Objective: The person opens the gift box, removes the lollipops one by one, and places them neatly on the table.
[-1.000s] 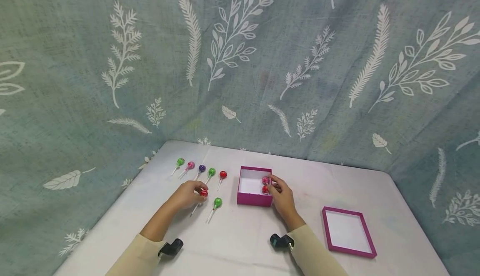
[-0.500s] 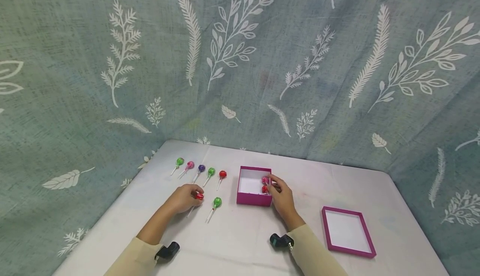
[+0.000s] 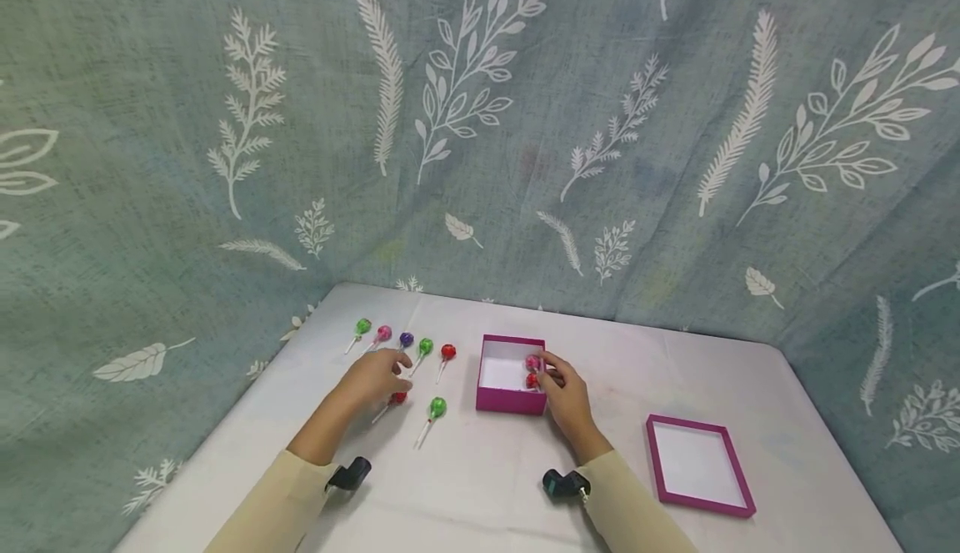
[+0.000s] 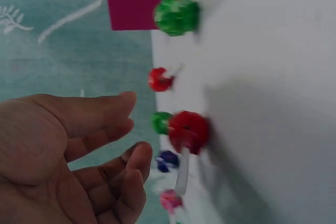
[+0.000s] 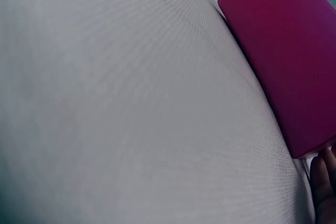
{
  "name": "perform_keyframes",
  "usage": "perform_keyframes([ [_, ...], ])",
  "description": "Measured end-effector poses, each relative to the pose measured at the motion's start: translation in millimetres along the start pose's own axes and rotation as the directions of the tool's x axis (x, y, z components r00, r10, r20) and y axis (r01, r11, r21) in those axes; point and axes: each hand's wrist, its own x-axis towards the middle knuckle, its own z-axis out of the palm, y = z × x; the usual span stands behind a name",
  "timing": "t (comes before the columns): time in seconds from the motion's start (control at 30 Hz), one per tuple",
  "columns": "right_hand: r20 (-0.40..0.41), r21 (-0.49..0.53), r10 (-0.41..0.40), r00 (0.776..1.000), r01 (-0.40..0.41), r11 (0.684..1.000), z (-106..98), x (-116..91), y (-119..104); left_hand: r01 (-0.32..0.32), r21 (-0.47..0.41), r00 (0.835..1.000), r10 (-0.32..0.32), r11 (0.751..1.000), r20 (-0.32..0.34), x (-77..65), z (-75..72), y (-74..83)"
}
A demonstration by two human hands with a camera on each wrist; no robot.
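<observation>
My left hand (image 3: pixel 375 376) hovers over a red lollipop (image 3: pixel 397 398) on the table, thumb and fingers apart and holding nothing. In the left wrist view the fingertips stand beside that lollipop's red head, its white stick (image 4: pixel 182 174) pointing toward the camera. A green lollipop (image 3: pixel 437 408) lies just right of it. My right hand (image 3: pixel 567 394) grips the right wall of an uncovered magenta box (image 3: pixel 510 401) with a white inside. Within the box, against that wall, are a pink lollipop (image 3: pixel 532 362) and a red one (image 3: pixel 532 380), partly behind the fingers.
Behind my left hand runs a row of lollipops: green (image 3: pixel 363 326), pink (image 3: pixel 384 333), purple (image 3: pixel 406 339), another green (image 3: pixel 425 346) and red (image 3: pixel 447 352). The box's lid (image 3: pixel 701 463) lies inside-up at the right. A patterned cloth (image 3: pixel 480 136) hangs behind the white table (image 3: pixel 495 478).
My left hand moved the red lollipop slightly left and nearer, then let go of it and lifted with its fingers spread. The right hand stays at the box.
</observation>
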Motion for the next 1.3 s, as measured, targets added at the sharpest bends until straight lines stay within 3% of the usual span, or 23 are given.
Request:
perform_keyframes([
  [0.1,-0.010,-0.005,-0.003,1.000,0.003,1.000,-1,1,1,-0.051,0.012,0.999,0.051,0.999,-0.019,10.5,-3.9,20.9],
  [0.23,-0.010,-0.002,0.007,1.000,-0.007,1.000,-1,1,1,-0.134,-0.019,0.991,0.134,0.991,0.005,20.1,1.4,55.0],
  [0.53,0.007,0.005,0.006,1.000,-0.006,1.000,0,-4,-3,-0.347,-0.022,0.936,0.348,0.937,0.056,33.2,24.8,113.4],
  [0.73,0.014,0.012,0.008,1.000,-0.008,1.000,-1,-2,-5,-0.368,0.031,0.921,0.360,0.929,0.149,36.2,30.2,141.7],
  [1.0,0.005,0.013,-0.022,1.000,0.022,1.000,-2,0,-2,-0.294,0.039,0.900,0.262,0.955,0.348,44.7,40.7,158.7],
  [1.1,0.004,0.007,-0.030,1.000,0.030,1.000,-2,-1,-2,-0.304,0.031,0.875,0.266,0.952,0.404,49.9,45.5,160.5],
  [1.3,-0.001,-0.003,-0.027,1.000,0.027,1.000,0,0,1,-0.400,0.109,0.790,0.282,0.910,0.544,62.1,53.4,160.3],
])
